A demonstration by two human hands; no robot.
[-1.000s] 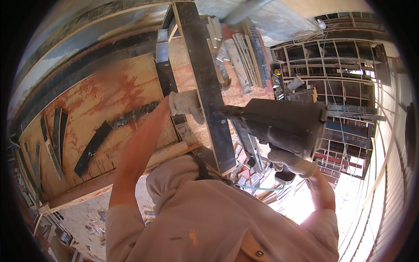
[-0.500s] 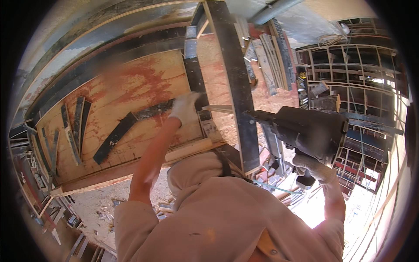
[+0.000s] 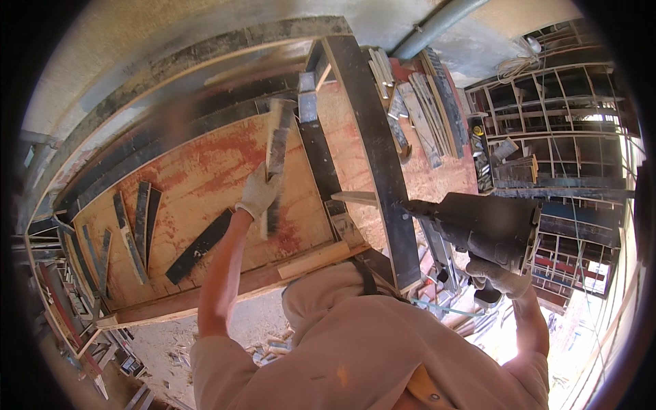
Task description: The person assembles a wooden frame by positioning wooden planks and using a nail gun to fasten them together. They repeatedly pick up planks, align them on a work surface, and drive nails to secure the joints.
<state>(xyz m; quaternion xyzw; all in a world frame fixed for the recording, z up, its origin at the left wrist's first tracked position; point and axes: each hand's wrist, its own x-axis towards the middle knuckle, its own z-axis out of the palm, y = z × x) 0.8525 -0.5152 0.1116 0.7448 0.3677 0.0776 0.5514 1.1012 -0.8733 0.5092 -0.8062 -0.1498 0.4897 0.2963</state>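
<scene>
My gloved left hand (image 3: 258,194) is closed around a short wooden strip (image 3: 277,137), dark on one side and blurred by motion. The strip is tilted nearly upright above a plywood panel (image 3: 225,164) with red stains. On the right, my gloved right hand (image 3: 504,276) grips the handle of a black nail gun (image 3: 488,225). Its nose points left and lies at or close to a long dark board (image 3: 383,164); whether they touch I cannot tell. A small wood piece (image 3: 355,198) sticks out on the board's left side.
Several dark strips (image 3: 140,225) lie on the panel's left part, and one more (image 3: 199,247) lies near my left forearm. Wood lengths (image 3: 420,113) are stacked at the back. Far right stand dark panels in a grid frame (image 3: 567,164). Wood scraps (image 3: 273,345) litter the floor.
My left hand has moved left and down in the picture and now holds up a wooden strip. The nail gun stays in my right hand beside the dark board. The view has shifted slightly.
</scene>
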